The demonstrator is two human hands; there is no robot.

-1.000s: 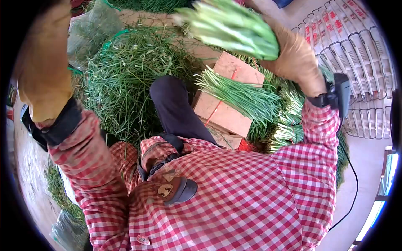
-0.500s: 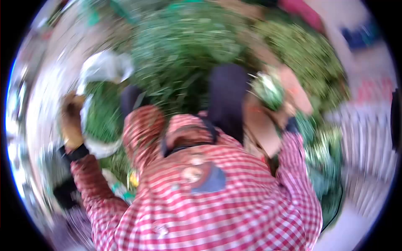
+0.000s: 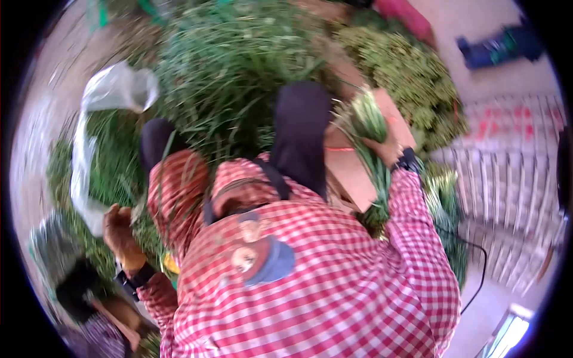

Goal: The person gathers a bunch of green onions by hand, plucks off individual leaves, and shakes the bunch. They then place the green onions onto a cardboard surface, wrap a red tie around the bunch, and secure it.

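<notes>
Fingers on my right hand (image 3: pixel 389 150) are wrapped around a bundle of green stalks (image 3: pixel 365 119), held just above the cardboard box (image 3: pixel 357 179) beside my knee (image 3: pixel 298 131). One end of the bundle fans out above my grip and the rest trails down past the wrist, along the box's edge. My left hand (image 3: pixel 119 230) is low at my other side, right by the lower end of a pale plastic bag (image 3: pixel 113 89). Its fingers look curled, but the blur keeps me from telling whether they grip the bag or only brush it. Beyond my knees lies a wide heap of loose greens (image 3: pixel 239 65).

I'd judge the bundle light and limp: thin, soft stalks that bend under their own weight and bruise if squeezed hard. Loose ones would likely slide out of a slack grip, so the best hold seems to be a full wrap around the middle, snug but not crushing. The bag looks thin and slippery, best pinched at its rim
</notes>
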